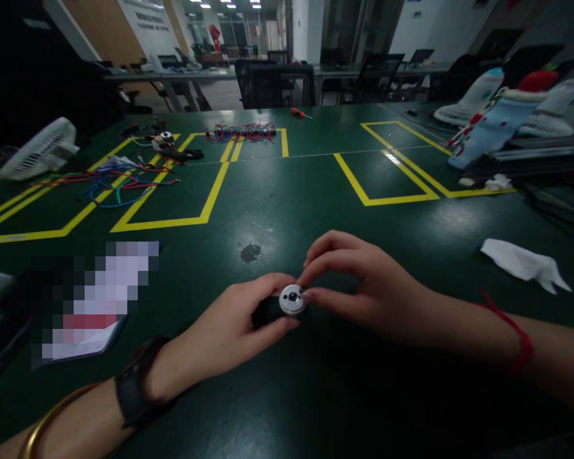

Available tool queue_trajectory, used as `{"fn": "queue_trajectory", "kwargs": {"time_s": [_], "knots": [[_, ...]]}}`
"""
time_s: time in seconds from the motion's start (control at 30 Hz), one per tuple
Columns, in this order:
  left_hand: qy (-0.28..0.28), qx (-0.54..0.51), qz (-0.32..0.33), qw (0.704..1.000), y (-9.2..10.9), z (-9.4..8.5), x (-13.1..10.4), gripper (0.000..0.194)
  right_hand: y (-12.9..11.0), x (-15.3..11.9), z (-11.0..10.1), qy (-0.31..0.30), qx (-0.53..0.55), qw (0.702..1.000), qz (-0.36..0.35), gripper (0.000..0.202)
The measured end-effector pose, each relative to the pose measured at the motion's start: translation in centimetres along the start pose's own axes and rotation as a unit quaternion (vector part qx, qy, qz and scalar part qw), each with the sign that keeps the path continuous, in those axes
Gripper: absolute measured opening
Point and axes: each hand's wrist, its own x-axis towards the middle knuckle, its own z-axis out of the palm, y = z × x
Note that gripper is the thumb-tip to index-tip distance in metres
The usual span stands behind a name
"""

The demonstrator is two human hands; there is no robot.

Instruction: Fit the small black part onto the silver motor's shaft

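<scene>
Just above the green tabletop, a small round metal part (291, 307) has its silvery face turned up, with a dark hole in the middle and smaller dark holes beside it. My left hand (236, 322) grips it from the left, thumb on the near side and index finger on the far side. From the right, my right hand (368, 284) closes thumb and index fingertips at the part's right edge, touching it. Whether something tiny sits between those right fingertips cannot be made out. The part's underside is hidden.
A phone (100, 299), partly blurred out, lies left of my hands. Farther back are loose coloured wires (119, 185), a bundle of wired parts (242, 132), a red screwdriver (297, 113) and a white fan (41, 150). A crumpled white tissue (526, 262) lies at right.
</scene>
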Motion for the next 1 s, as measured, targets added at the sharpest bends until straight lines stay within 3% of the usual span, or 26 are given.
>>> {"fn": "queue_trajectory", "kwargs": {"time_s": [0.33, 0.67, 0.9, 1.0], "knots": [[-0.007, -0.015, 0.000, 1.000, 0.0, 0.0, 0.0, 0.039, -0.6, 0.7, 0.2, -0.022, -0.062, 0.998, 0.003, 0.012], [-0.002, -0.011, 0.005, 1.000, 0.1, -0.1, 0.2, 0.034, -0.8, 0.3, 0.2, -0.035, -0.175, 0.983, -0.049, 0.020], [-0.003, -0.019, 0.002, 1.000, 0.0, 0.0, 0.1, 0.036, -0.5, -0.6, -0.7, -0.002, -0.029, 1.000, -0.005, 0.019], [-0.010, -0.016, -0.005, 1.000, 0.1, -0.1, 0.1, 0.034, 1.1, -1.7, -1.4, 0.026, 0.021, 0.997, 0.070, 0.014]]}}
